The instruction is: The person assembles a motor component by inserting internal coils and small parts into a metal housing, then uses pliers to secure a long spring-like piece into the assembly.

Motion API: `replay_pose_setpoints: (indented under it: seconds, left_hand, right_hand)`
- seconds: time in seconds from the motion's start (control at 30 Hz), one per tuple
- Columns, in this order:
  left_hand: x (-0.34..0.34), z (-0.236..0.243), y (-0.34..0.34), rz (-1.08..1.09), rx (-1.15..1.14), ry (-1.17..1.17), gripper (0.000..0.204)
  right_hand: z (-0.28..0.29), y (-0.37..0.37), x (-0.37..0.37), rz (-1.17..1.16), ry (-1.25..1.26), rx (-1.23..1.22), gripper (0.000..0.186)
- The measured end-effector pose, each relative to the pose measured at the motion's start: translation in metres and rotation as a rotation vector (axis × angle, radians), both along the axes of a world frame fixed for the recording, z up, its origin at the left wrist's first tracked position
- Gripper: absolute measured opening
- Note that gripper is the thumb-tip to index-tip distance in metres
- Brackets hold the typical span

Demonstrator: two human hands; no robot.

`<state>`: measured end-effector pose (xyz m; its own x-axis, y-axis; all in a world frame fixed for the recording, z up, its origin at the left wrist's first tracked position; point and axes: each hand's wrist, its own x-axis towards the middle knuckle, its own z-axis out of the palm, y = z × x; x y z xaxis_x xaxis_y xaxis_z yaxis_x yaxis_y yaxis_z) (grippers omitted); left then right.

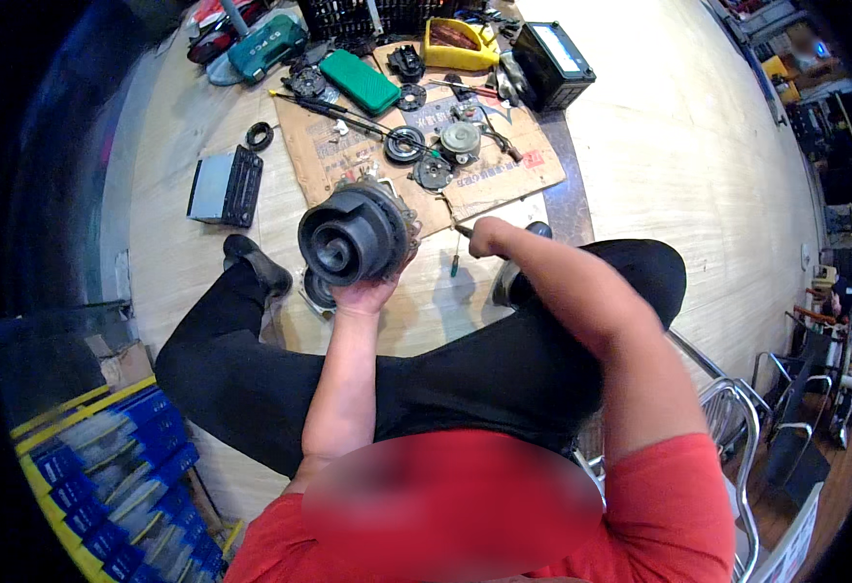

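My left hand (365, 293) is wrapped under a dark grey round machine part (353, 233) with a stepped, hollow front and a metal-coloured body behind it, held up off the floor. To its right, my right hand (487, 238) is closed in a fist around a slim dark tool (463, 231), whose short end points left; its kind cannot be made out. Just below that tool, a small screwdriver (455, 265) with a green handle is on the floor. Another round dark part (319, 290) shows partly behind my left wrist, by my left shoe.
Ahead lies a flattened cardboard sheet (348, 160) with several round parts, a green case (360, 82) and a yellow container (460, 44). A black battery (554, 66) stands at its far right. A boxy silver-and-black unit (226, 187) sits left. A metal chair (732, 408) is at my right.
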<state>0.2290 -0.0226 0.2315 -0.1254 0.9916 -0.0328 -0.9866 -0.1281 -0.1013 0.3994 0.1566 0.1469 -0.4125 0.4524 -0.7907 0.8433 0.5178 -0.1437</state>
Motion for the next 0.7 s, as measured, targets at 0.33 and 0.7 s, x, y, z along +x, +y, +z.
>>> replay_pose_setpoints:
  seconds: [0.33, 0.7]
  left_hand:
    - [-0.040, -0.046, -0.020, 0.102, -0.059, -0.116, 0.073]
    - [-0.043, -0.051, -0.007, 0.087, -0.213, -0.055, 0.077]
  right_hand:
    - [-0.057, -0.016, -0.033, -0.009, -0.001, 0.051, 0.041]
    - [-0.122, 0.033, -0.042, 0.018, 0.026, -0.057, 0.032]
